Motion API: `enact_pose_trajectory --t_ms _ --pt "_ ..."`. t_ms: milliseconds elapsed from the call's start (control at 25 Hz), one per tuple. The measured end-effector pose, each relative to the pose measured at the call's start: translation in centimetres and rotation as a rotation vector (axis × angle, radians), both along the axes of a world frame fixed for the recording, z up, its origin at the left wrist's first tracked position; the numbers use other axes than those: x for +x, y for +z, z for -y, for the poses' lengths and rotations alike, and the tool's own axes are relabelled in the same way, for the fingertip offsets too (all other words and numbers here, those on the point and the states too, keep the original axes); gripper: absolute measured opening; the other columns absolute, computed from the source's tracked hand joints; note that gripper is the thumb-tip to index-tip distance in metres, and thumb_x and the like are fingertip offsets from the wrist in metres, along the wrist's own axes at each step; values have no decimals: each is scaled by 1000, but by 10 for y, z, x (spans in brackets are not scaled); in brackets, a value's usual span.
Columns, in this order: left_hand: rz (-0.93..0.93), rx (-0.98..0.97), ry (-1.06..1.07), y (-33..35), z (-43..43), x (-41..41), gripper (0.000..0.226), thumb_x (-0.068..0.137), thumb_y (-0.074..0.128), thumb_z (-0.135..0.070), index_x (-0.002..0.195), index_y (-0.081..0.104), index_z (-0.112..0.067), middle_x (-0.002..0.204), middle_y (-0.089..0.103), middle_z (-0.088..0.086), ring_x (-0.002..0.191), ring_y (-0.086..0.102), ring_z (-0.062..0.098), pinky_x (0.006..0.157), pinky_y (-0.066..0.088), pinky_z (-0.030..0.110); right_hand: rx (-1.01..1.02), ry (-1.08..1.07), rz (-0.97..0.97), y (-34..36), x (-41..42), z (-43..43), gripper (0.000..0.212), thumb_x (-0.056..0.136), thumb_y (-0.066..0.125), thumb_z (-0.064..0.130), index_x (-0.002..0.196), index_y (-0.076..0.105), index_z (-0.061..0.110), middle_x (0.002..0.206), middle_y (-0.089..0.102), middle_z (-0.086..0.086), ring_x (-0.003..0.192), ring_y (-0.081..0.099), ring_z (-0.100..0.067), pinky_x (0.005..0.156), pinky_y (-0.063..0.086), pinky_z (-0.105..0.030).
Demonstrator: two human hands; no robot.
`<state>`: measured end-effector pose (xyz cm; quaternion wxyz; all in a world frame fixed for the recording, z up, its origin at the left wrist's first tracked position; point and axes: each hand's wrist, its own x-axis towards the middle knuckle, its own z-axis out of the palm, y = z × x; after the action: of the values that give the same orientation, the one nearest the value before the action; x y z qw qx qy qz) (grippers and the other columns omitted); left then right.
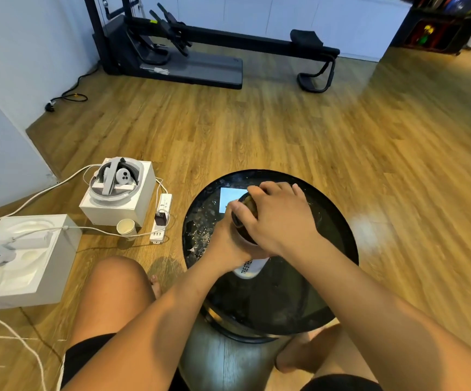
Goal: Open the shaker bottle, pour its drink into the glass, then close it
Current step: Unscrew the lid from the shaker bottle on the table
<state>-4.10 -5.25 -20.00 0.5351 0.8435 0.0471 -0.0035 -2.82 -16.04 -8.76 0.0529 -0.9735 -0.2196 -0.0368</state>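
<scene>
My left hand point(225, 238) grips the shaker bottle point(249, 268) body; right hand point(279, 218) clamps its lid at twelve o'clock; smooth, likely slippery plastic

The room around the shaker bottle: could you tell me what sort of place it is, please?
Probably a home workout room: a rowing machine stands on the wood floor, and a power strip lies beside boxed headset gear.

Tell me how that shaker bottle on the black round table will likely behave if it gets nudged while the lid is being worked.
The shaker bottle looks tall and narrow, so it probably tips easily. Its body looks like smooth plastic, possibly slippery; the left hand grips its side while the right hand covers the top. The glossy table may let it slide.
</scene>
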Motion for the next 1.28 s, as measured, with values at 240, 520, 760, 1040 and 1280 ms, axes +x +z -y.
enact_pose_trajectory --t_ms 240,520,760,1040,1280 --pt "-86 -61 -26 -12 -5 -8 93 77 88 -11 149 34 -30 133 51 -14 112 61 -1 74 38 -6 189 247 -77 1 3 -4 46 92 40 58 69 55 21 67 52 8 71 51 -12 119 8 -48" --pt "-27 7 -77 0 -1 -3 67 62 85 -53 111 41 -38 104 64 -9 90 67 3 68 51 18 175 85 98 3 1 0 48 90 43 55 119 61 21 113 62 -3 105 55 -26 97 41 -47" --pt "11 -142 -41 5 -3 -6 106 37 90 -56 127 36 -40 110 65 -16 101 65 4 84 55 27 177 156 -154 4 10 1 60 74 53 39 132 41 33 107 63 6 108 56 -20 116 13 -54" --pt "55 -67 -109 0 -1 -2 62 71 63 -39 122 49 -6 103 60 3 103 65 24 88 57 44 350 423 -84 -4 -16 3 44 81 61 29 124 58 22 78 61 7 75 54 -9 94 47 -40" --pt "-6 -74 -30 6 0 -4 97 34 83 -63 115 33 -48 99 62 -21 87 60 -7 61 45 8 -82 -38 17 7 2 0 52 88 39 53 129 52 23 117 59 -7 107 49 -29 97 38 -42"
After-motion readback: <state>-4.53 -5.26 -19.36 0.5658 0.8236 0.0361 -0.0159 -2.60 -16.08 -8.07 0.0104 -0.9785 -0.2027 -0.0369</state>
